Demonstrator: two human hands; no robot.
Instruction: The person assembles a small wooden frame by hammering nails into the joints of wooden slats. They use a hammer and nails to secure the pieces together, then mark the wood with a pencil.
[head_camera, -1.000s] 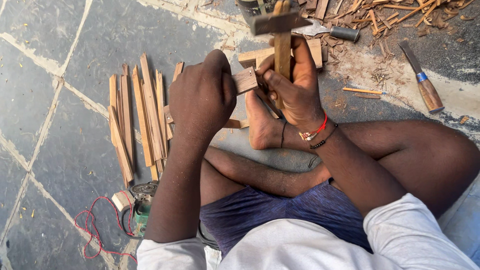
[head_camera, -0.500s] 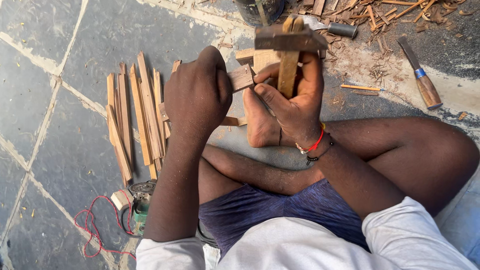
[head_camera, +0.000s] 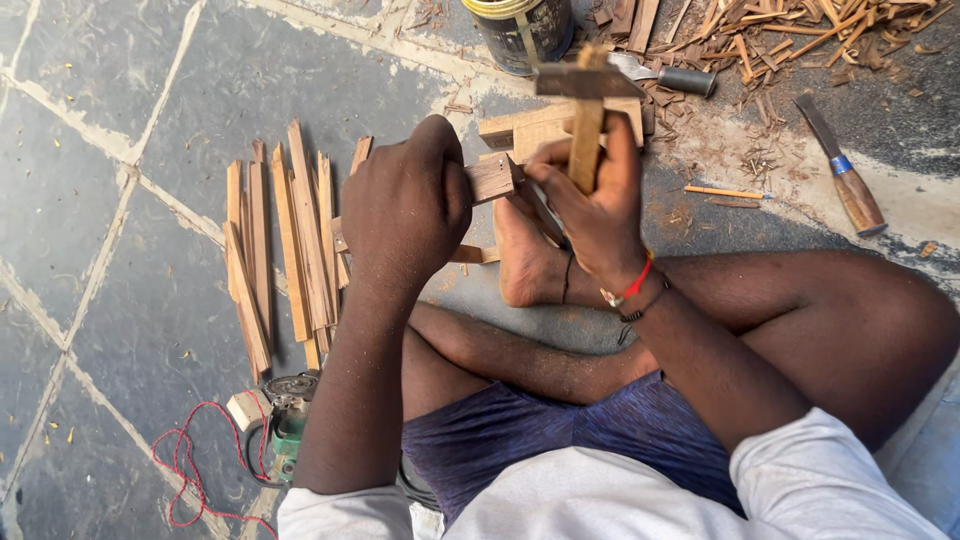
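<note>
Sitting cross-legged on the stone floor (head_camera: 120, 80), the person works over a small wooden block (head_camera: 493, 178), which serves as the landmark. Far left of the block, a red cord (head_camera: 185, 465) coils beside a small green power tool (head_camera: 285, 420). Nearer, still left of the block, a row of thin wooden slats (head_camera: 280, 240) lies flat. The left hand (head_camera: 405, 205) is closed over the block's left end, pinning it just above the bare foot (head_camera: 525, 260). Right of the block, the right hand (head_camera: 590, 200) is wrapped around the upright handle of a wooden mallet-like tool (head_camera: 585, 110), its crossbar head raised above the block. Whether a blade sits between tool and block cannot be told. Above the block stands a dark tin (head_camera: 525, 30); far right lie a chisel with a wooden handle (head_camera: 845, 175) and scattered shavings (head_camera: 800, 30). Judging by the grip, doing this well means keeping the block braced firmly, fingers away from the struck spot, and short, controlled blows.
</note>
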